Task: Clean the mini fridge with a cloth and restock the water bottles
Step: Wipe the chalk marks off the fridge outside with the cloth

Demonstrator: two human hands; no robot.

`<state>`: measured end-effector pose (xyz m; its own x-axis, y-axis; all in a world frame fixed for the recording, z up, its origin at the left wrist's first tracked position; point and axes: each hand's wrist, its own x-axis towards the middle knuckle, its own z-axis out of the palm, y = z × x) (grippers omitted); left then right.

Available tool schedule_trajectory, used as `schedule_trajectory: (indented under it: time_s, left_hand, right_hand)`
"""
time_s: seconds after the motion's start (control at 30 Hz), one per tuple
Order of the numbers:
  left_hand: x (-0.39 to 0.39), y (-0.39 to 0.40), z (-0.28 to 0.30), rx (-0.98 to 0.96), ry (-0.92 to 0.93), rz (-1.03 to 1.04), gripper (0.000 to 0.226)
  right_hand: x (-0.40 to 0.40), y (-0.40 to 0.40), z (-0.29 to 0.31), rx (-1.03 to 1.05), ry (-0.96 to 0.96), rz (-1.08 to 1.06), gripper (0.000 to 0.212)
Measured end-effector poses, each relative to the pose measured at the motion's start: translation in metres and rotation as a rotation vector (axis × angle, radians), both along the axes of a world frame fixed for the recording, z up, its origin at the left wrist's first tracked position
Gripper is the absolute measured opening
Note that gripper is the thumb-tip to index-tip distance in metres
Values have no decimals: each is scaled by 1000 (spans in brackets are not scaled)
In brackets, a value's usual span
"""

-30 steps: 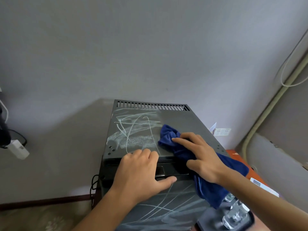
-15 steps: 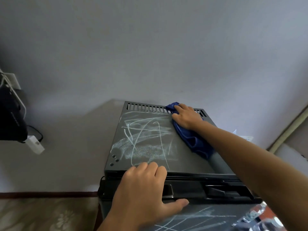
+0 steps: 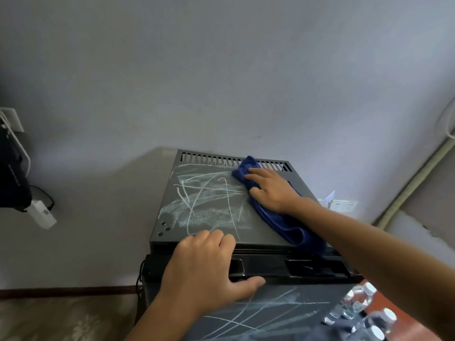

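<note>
The fridge (image 3: 214, 217) sits low against a pale wall (image 3: 221, 70), its dark top seen from above and covered on the left and middle with white chalk scribbles (image 3: 204, 200) and smeared patches. A row of vent slots (image 3: 211, 159) runs along the back edge of the top, at 12 o'clock from the scribbles. The right hand (image 3: 270, 190) lies at about 2 o'clock on the top, palm down with fingers spread and nearly straight, pressing flat on a blue cloth (image 3: 285, 222); it is not clenched round the fabric. The cloth bunches ahead of the fingertips, just touching the vent slots, and trails back under the wrist toward 4 o'clock, ending at the front right edge of the top. The left hand (image 3: 204, 274) rests at 6 o'clock on the front edge, fingers bent over the lip so their tips touch the top, thumb stretched right across the door; it is braced there, grasping nothing loose. Under it runs a black recessed handle strip (image 3: 295, 267), and below that the door (image 3: 270, 313) bears more chalk lines. At 5 o'clock, beside the door, stand clear water bottles (image 3: 362, 303) with white caps, partly blurred. At 3 o'clock a white wall socket (image 3: 344, 205) shows behind the forearm. At 9 o'clock a white adapter (image 3: 43, 215) hangs by a dark object at the picture's edge.
</note>
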<state>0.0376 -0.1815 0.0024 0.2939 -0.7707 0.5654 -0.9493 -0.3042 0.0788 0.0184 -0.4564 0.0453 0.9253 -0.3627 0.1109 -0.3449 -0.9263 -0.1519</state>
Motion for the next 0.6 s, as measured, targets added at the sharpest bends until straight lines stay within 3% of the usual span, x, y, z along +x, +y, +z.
schedule_trajectory:
  time_s: [0.3,0.47,0.6]
  left_hand:
    - [-1,0,-4,-3,11,11,68]
    - [-2,0,-4,-5,7,-13,69]
    - [-2,-1,-6,-16,8,-31,68]
  right_hand:
    - [-143,93,1,55,-108,135,62]
    - [-153,99,-2,131,-171,120,68]
    - [-126,100,-5,-40,-107,155,67]
